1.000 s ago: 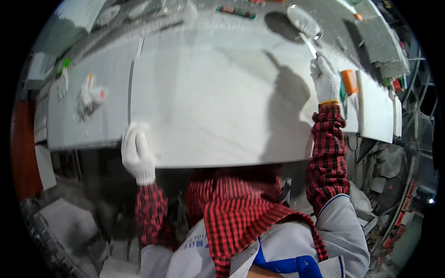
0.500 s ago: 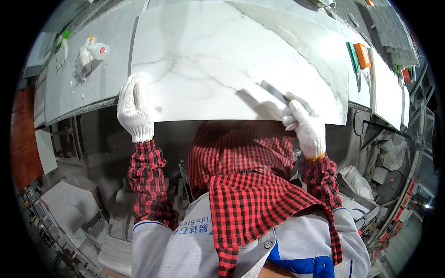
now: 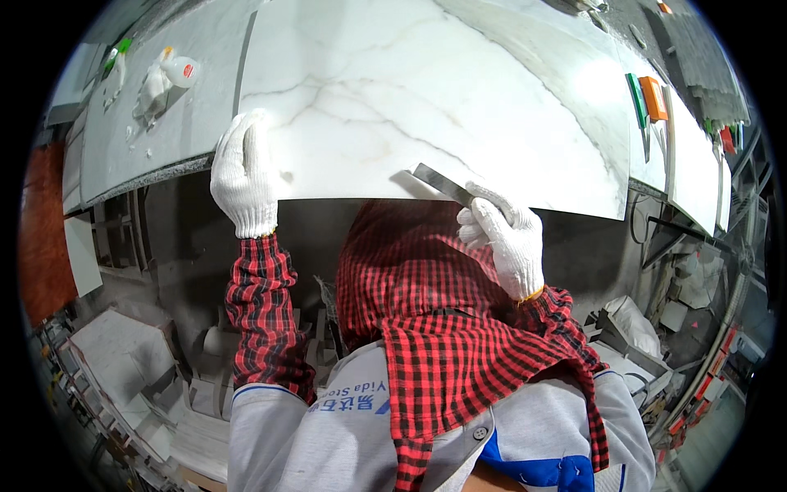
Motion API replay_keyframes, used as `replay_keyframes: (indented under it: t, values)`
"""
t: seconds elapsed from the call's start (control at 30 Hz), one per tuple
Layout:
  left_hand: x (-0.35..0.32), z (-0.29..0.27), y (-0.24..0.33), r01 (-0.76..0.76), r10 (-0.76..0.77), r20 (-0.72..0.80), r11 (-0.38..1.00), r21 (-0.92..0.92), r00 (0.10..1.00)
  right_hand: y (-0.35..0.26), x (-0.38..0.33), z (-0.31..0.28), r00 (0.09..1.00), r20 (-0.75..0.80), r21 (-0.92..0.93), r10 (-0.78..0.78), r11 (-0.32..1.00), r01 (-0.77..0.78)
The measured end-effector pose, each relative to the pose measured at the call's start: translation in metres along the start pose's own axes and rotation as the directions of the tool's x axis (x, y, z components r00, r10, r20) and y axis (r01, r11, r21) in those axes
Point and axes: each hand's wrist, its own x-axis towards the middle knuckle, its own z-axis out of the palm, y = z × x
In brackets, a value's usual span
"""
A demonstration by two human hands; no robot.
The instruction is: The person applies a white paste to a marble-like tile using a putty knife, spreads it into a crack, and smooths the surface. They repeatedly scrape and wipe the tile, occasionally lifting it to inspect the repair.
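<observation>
A large white marble slab (image 3: 426,90) with grey veins lies across the workbench in front of me. My left hand (image 3: 244,174), in a white cotton glove, rests flat on the slab's near left edge. My right hand (image 3: 504,234), also gloved, grips a flat grey metal blade (image 3: 441,183) whose tip lies on the slab near its front edge. My red checked sleeves and scarf fill the lower middle of the view.
A white bottle (image 3: 179,70) and white scraps sit on the grey slab (image 3: 123,139) at the far left. Green and orange tools (image 3: 646,97) lie at the right. Stone offcuts (image 3: 115,361) and debris cover the floor below the bench.
My right hand came back from the slab's far right corner to its near edge, holding the blade. My left hand stays on the slab's left edge; the view has tilted downward.
</observation>
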Motion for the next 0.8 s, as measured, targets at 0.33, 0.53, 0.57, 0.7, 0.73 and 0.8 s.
replay_keyframes:
  t: [0.33, 0.53, 0.57, 0.7, 0.73, 0.8]
  values:
    - [0.000, 0.001, -0.002, 0.005, -0.005, 0.007, 1.000, -0.006, 1.000, 0.006, 0.000, 0.019, 0.941, 0.112, -0.387, -0.320, 0.858, 0.337]
    - [0.000, 0.000, -0.002, -0.004, 0.004, 0.005, 1.000, 0.022, 1.000, 0.000, 0.010, 0.010, 0.446, 0.459, -0.699, -0.768, -0.004, 0.715]
    - [-0.001, 0.000, -0.003, -0.004, 0.004, 0.003, 1.000, 0.024, 1.000, -0.002, 0.009, 0.010, 0.484, 0.414, -0.705, -0.771, 0.065, 0.706]
    - [0.000, 0.001, 0.002, 0.009, -0.009, -0.007, 1.000, -0.001, 1.000, -0.006, 0.008, 0.006, 0.622, 0.239, -0.740, -0.746, 0.275, 0.615]
    - [0.000, 0.001, 0.000, 0.000, 0.000, -0.007, 1.000, 0.006, 1.000, -0.008, 0.004, 0.009, 0.682, 0.185, -0.738, -0.708, 0.358, 0.572]
    - [0.001, 0.001, 0.000, -0.010, 0.010, -0.006, 1.000, 0.017, 1.000, -0.012, 0.003, 0.013, 0.760, 0.097, -0.701, -0.642, 0.498, 0.510]
